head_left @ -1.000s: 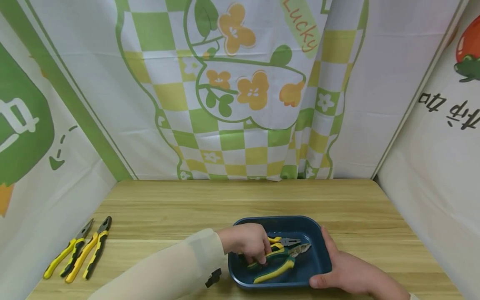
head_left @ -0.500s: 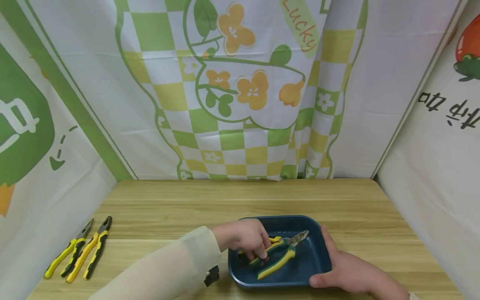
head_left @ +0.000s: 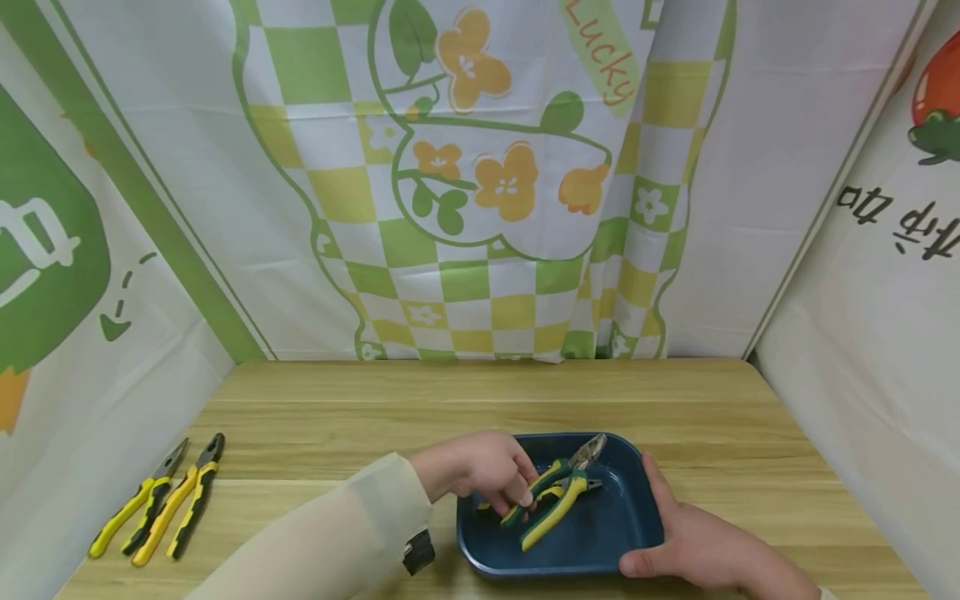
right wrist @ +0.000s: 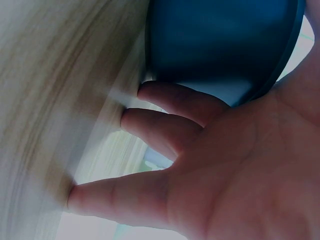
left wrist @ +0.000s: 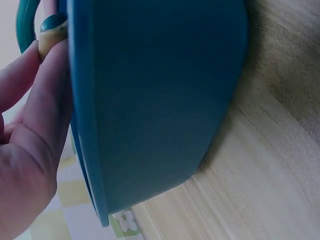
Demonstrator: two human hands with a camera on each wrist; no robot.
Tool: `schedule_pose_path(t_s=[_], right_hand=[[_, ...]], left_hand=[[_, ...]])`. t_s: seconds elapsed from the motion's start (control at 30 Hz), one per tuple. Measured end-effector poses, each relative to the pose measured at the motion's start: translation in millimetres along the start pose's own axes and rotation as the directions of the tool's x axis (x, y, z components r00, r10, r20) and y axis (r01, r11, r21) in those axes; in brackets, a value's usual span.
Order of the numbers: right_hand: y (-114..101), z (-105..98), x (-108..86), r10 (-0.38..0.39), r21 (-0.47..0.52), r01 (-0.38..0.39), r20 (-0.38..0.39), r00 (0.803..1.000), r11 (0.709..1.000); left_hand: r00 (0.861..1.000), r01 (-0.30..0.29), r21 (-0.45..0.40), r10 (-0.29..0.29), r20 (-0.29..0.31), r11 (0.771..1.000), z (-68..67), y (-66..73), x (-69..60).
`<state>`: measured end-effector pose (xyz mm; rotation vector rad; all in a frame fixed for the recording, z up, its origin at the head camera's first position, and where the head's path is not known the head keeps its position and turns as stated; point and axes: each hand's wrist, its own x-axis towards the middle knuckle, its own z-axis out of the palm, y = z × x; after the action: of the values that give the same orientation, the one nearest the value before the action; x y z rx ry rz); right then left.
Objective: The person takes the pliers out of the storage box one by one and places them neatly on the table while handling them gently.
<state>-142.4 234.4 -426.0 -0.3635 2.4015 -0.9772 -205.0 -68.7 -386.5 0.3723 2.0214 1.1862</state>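
Left hand (head_left: 491, 477) is pinching green-and-yellow metal pliers (head_left: 576, 483), straight-fingered right hand (head_left: 686, 533) touching blue rectangular tray (head_left: 618, 533); green-checked cloth (head_left: 465, 283) hanging twelve-o'clock beyond wood-grain surface (head_left: 330, 446).

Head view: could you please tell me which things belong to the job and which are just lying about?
Job, seemingly:
green pliers, in left hand
box, touched by right hand
other pliers inside, probably

Apparently lying about:
pointed pliers, on table
blunt pliers, beside them
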Motion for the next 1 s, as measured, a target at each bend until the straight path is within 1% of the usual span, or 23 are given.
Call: schedule_pose_path(t_s=[0.17, 0.23, 0.4, 0.53, 0.63, 0.7, 0.77, 0.87, 1.0], right_hand=[[-1, 0, 0.2, 0.015, -0.004, -0.015, -0.003, 1.000, 1.000], [-1, 0, 0.3, 0.015, -0.004, -0.015, -0.005, 1.000, 1.000], [-1, 0, 0.1, 0.014, 0.010, -0.014, -0.002, 1.000, 1.000], [-1, 1, 0.0, 0.005, 0.021, -0.005, 0.006, 1.000, 1.000], [0, 1, 0.0, 0.000, 0.028, 0.000, 0.009, 1.000, 1.000], [0, 0, 0.1, -0.003, 0.036, 0.002, 0.014, 1.000, 0.999], [0, 0, 0.1, -0.007, 0.042, 0.006, 0.020, 1.000, 0.999], [0, -1, 0.1, -0.007, 0.049, 0.006, 0.028, 1.000, 0.999], [0, -1, -0.2, -0.009, 0.049, 0.007, 0.032, 0.999, 0.999]], left_hand=[[1.000, -0.024, -0.102, 0.024, -0.001, 0.994, -4.8, -1.8, -3.3], [1.000, -0.025, -0.127, 0.026, 0.003, 0.992, -6.7, -2.6, -4.1], [0.999, -0.034, -0.138, 0.034, -0.001, 0.990, -11.1, -4.1, -7.3], [0.998, -0.062, -0.127, 0.060, -0.017, 0.990, -16.8, -6.3, -12.2], [0.996, -0.088, -0.129, 0.083, -0.041, 0.988, -22.5, -9.4, -17.5], [0.994, -0.102, -0.146, 0.093, -0.063, 0.984, -27.0, -12.3, -22.1], [0.991, -0.112, -0.163, 0.097, -0.092, 0.980, -32.2, -16.6, -26.3], [0.988, -0.120, -0.199, 0.097, -0.120, 0.973, -41.0, -24.0, -33.7], [0.985, -0.130, -0.252, 0.095, -0.144, 0.959, -51.5, -35.6, -44.3]])
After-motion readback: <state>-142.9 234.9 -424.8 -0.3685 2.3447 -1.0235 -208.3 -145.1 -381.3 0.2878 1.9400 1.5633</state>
